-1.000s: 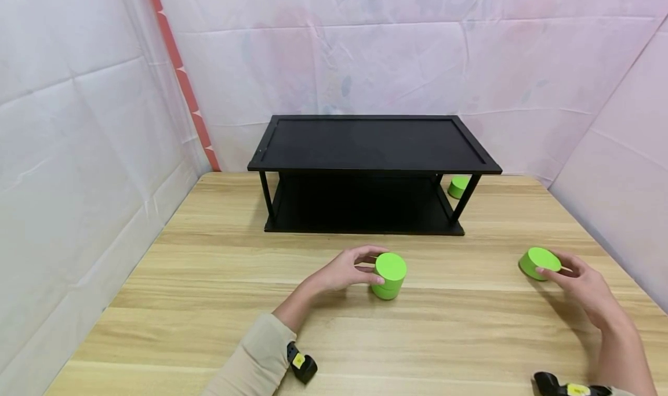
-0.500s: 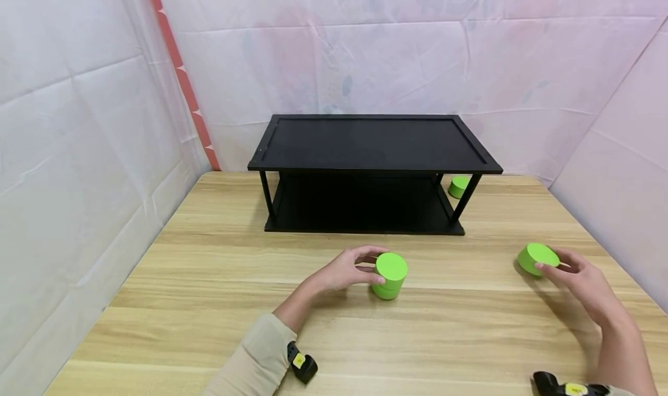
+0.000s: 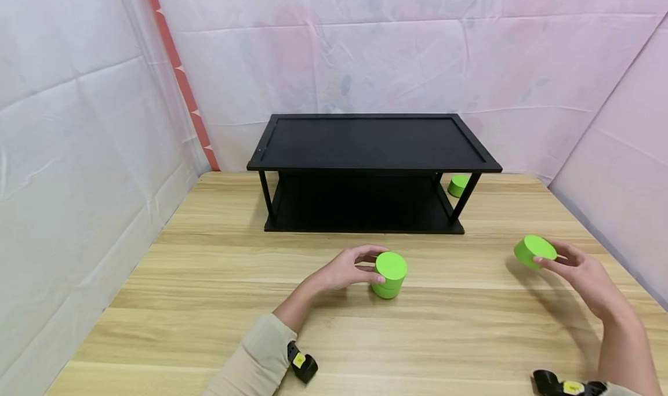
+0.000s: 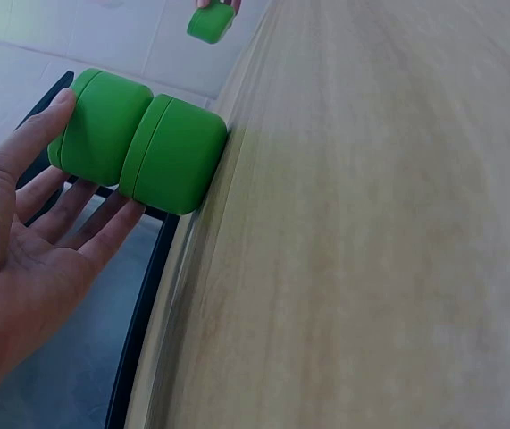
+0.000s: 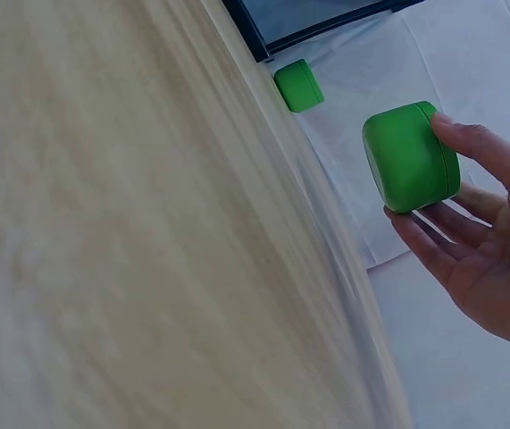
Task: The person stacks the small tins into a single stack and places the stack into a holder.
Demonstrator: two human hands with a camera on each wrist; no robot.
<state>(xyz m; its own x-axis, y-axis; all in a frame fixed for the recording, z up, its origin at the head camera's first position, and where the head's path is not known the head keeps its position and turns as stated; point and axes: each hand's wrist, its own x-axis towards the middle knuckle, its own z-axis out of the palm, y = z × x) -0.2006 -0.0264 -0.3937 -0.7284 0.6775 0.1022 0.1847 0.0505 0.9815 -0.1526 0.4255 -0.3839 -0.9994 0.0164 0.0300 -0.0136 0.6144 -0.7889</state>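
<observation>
Our left grip (image 3: 344, 268) grasps the upper tub (image 3: 392, 265) of a green two-tub stack (image 3: 386, 292) on the surface (image 3: 443, 338); our right grip (image 3: 583, 273) holds a tilted green lidded tub (image 3: 533, 250) aloft. All look light, stiff, smooth: we'd pinch mid-side.

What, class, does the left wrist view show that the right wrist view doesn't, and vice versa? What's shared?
Only the left wrist view: the left hand holding a stack of two green containers.
Only the right wrist view: a lone green container near the black rack.
Both: the rack, wooden table and, partly cropped, the right hand holding a container aloft.
</observation>
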